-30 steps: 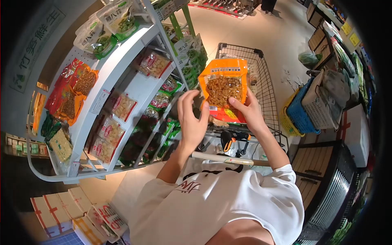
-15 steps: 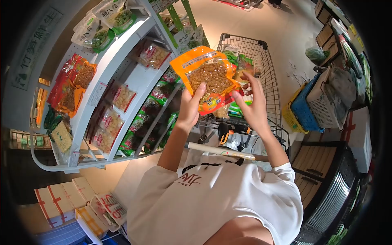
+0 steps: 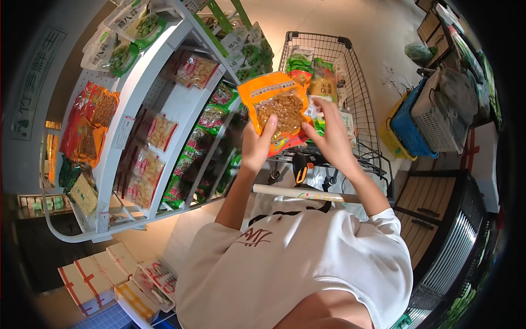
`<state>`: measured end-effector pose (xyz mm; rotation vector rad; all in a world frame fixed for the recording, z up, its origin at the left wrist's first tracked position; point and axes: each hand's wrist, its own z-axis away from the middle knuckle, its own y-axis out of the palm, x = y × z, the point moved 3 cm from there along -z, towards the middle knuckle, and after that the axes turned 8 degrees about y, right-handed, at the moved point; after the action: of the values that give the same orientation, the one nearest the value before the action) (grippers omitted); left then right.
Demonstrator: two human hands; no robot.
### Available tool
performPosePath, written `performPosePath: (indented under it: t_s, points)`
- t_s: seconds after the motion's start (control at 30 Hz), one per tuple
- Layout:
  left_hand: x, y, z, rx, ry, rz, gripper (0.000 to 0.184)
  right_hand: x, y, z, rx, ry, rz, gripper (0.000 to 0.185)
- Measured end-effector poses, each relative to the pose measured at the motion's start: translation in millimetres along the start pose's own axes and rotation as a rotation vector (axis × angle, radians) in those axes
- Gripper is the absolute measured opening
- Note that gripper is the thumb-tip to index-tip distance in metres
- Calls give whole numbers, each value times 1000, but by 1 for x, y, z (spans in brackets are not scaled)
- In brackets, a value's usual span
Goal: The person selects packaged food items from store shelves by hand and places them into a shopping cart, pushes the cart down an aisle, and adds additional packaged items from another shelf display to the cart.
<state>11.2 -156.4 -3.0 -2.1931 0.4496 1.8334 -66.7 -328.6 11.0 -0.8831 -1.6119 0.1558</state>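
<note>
My left hand grips an orange pouch by its lower left part, thumb across the front. Brown, bean-like pieces show through the pouch's clear window, and its bottom is red. On the pouch's right side is my right hand, fingers curved and apart. Its thumb tip meets the lower right edge; whether the fingertips touch the pouch I cannot tell. Behind the pouch stands a wire shopping cart holding several packages, among them a green-and-red packet. The cart's pale handle bar crosses in front of my shirt.
On the left, a white shelf rack carries red-and-orange pouches, packets of pale pieces and green packets. Cartons sit below it. To the right are stacked baskets and a wood-fronted cabinet.
My right hand has drawn in to the pouch's right edge, its fingers more curled. The pouch now faces me more upright, and the view has shifted slightly.
</note>
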Motion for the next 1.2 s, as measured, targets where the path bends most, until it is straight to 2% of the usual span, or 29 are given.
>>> performPosePath:
  t_s: [0.03,0.07,0.17,0.2,0.23,0.27,0.3,0.33,0.37,0.4,0.43,0.5,0.6,0.7,0.73,0.83,0.87,0.97,1.0,1.07,1.1,1.17,1.2]
  points:
    - [2,1,-1,7,36,-122,38,4,-1,2,-153,-124,154,44]
    - [3,3,-3,16,74,-243,39,4,4,4,-54,-66,12,50]
    - [-23,35,13,134,-119,-321,50,5,24,23,238,113,-420,70]
    - [-14,44,19,209,138,-506,58,-9,32,21,151,-2,-264,79]
    - [-10,52,24,279,402,-683,65,-15,32,21,228,277,-642,64]
    - [-3,55,28,405,355,-668,71,-26,31,17,265,512,-931,55]
    - [5,58,26,443,336,-632,60,-39,29,13,300,749,-1217,46]
    - [14,57,16,466,299,-641,54,-50,26,12,268,875,-1332,33]
    - [26,57,4,490,256,-650,49,-70,30,11,216,829,-1292,36]
    - [37,55,-7,346,145,-558,51,-87,33,11,205,838,-1254,39]
    - [58,51,-21,284,224,-702,63,-100,33,9,193,843,-1218,43]
    - [103,55,-45,325,-123,-346,72,-119,29,-1,216,905,-1152,45]
    - [152,75,-79,400,-354,60,74,-176,49,-20,198,914,-1075,44]
    - [174,86,-118,393,-198,-386,71,-248,76,-51,297,958,-932,39]
    - [192,87,-131,413,-200,-579,65,-237,72,-68,251,1000,-907,40]
    - [234,89,-173,387,-71,-686,57,-279,106,-120,177,872,-813,41]
    - [241,87,-187,386,-36,-740,51,-305,132,-136,62,864,-745,42]
    - [263,80,-204,392,-77,-1091,47,-387,216,-177,-44,579,-310,43]
    - [274,80,-203,440,-44,-1309,43,-395,229,-181,81,599,-229,49]
    - [307,78,-194,582,-59,-1498,39,-398,256,-176,334,636,-71,61]
    - [316,76,-190,656,-67,-1591,37,-397,264,-170,255,612,-72,60]
    - [304,78,-190,606,-79,-1410,29,-395,265,-155,103,543,-63,58]
    - [297,77,-188,552,-57,-1333,28,-380,246,-155,244,564,-191,57]
